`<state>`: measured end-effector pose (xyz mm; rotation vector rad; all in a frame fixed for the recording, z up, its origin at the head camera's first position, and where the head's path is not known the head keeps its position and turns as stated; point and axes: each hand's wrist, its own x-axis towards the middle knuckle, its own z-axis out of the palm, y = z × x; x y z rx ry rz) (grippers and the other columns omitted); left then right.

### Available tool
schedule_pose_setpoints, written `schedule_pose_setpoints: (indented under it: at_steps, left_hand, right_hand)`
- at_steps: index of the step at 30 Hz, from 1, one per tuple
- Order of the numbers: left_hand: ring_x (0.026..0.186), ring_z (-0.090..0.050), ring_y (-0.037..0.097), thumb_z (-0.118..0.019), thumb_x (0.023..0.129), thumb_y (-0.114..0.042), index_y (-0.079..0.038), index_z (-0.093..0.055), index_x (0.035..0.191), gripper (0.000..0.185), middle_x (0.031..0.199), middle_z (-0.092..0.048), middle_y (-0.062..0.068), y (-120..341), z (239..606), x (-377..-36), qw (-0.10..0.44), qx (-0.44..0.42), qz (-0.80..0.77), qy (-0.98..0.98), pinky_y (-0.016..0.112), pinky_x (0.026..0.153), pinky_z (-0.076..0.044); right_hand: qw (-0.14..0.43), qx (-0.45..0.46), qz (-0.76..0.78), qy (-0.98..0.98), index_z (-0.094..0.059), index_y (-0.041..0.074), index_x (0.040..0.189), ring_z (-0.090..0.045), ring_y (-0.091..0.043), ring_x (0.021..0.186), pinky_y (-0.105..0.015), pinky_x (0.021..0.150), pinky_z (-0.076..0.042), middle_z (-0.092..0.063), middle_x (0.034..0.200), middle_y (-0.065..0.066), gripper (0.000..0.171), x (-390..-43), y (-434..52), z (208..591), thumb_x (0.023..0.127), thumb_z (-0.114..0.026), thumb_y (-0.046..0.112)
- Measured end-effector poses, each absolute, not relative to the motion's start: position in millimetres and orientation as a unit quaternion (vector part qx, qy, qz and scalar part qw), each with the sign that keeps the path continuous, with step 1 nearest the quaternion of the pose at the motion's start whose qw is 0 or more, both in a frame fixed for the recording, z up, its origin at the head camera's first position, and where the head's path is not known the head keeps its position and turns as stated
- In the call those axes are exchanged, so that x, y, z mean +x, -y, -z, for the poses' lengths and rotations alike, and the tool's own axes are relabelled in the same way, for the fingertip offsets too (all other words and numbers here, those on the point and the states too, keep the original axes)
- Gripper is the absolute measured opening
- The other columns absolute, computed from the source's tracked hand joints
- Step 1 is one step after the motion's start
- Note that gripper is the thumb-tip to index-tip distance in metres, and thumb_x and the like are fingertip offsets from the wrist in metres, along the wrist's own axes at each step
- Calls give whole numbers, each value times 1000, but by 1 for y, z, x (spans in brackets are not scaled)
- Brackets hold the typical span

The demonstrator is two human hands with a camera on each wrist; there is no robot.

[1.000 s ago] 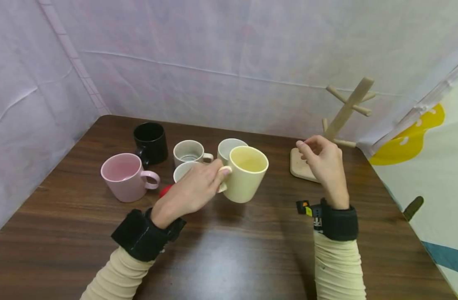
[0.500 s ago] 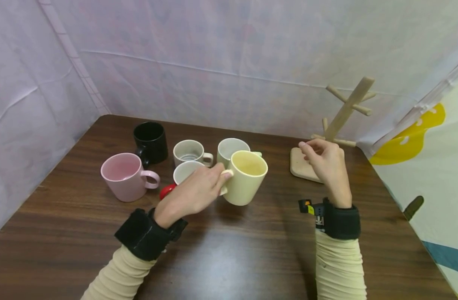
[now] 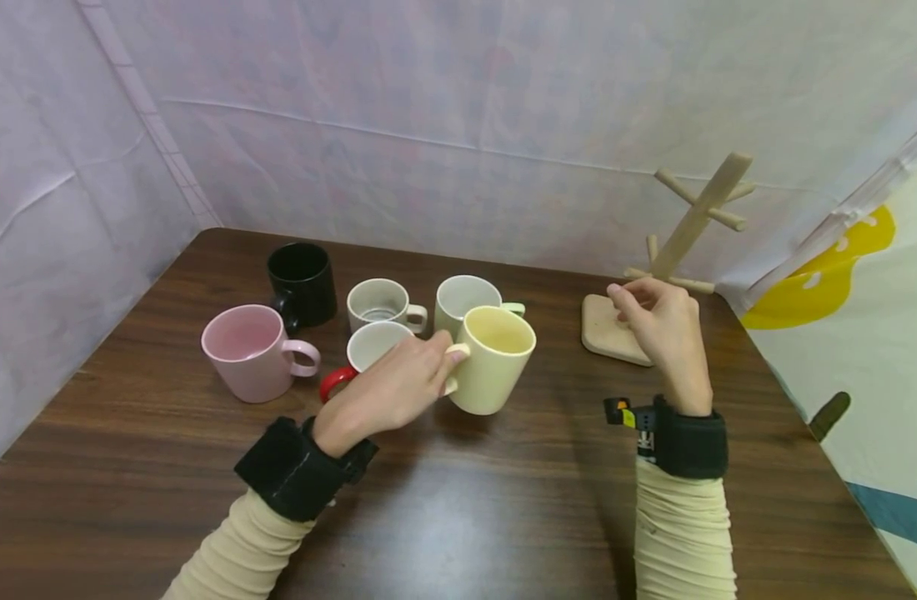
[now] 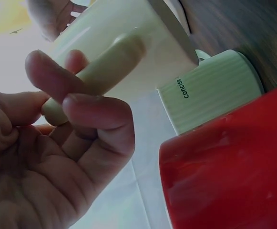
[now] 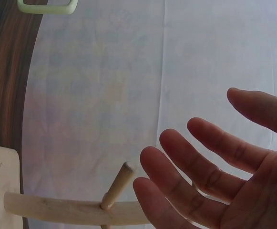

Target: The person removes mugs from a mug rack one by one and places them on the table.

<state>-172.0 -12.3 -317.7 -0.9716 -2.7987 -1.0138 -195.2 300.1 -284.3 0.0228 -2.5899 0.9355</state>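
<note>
In the head view my left hand [image 3: 398, 379] pinches the handle of a pale yellow mug [image 3: 491, 367], with the mug to the right of the fingers. The left wrist view shows the thumb and curled fingers about that handle [image 4: 112, 64]. Whether the mug's base touches the table cannot be made out. My right hand [image 3: 663, 325] holds nothing; its fingers are loosely bent in front of a wooden mug tree [image 3: 687, 229]. The right wrist view has those fingers [image 5: 207, 179] spread apart beside the tree's post [image 5: 62, 208].
Behind the yellow mug stands a pale green mug [image 3: 451, 308]. Left of it are a whitish mug [image 3: 361, 312] and a red mug with white inside [image 3: 379, 342], partly hidden by my left hand. A pink mug [image 3: 252, 367] and a black mug [image 3: 308, 287] stand farther left.
The yellow mug and my left hand have shifted slightly toward me, uncovering more of the pale green mug and its handle. My right hand has drifted a little to the right.
</note>
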Motion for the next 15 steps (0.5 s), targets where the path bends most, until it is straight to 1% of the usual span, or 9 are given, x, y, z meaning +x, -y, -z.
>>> schedule_pose_setpoints:
  at_steps: [4,6,11,15]
  left_hand:
    - [59,-48,13,-48,109,-19,-6,-52,89,24,68,-48,-2,11,321,-172,2,-312,317,896,27,54,-39]
    - [59,-47,13,-48,109,-19,-6,-52,88,24,68,-47,-1,11,323,-173,-1,-312,313,897,27,54,-39]
    - [61,-48,14,-48,108,-18,-6,-52,88,24,68,-48,-1,9,326,-174,-1,-312,306,899,27,55,-39]
    - [61,-49,15,-49,108,-17,-6,-52,87,24,68,-48,-1,8,327,-174,1,-316,300,900,28,55,-40]
  right_hand:
    - [195,6,-330,924,-74,-1,107,-65,-23,77,-28,67,-46,-72,90,-18,42,-195,-301,285,103,-59,38]
    - [197,7,-326,925,-74,-1,107,-65,-27,78,-30,68,-45,-72,88,-18,42,-195,-301,284,103,-59,38]
    - [200,7,-320,926,-74,-1,106,-65,-28,79,-33,68,-44,-72,85,-17,41,-194,-302,284,103,-59,37]
    - [194,2,-324,926,-74,0,106,-63,-26,80,-35,69,-43,-72,83,-12,41,-194,-305,285,103,-59,37]
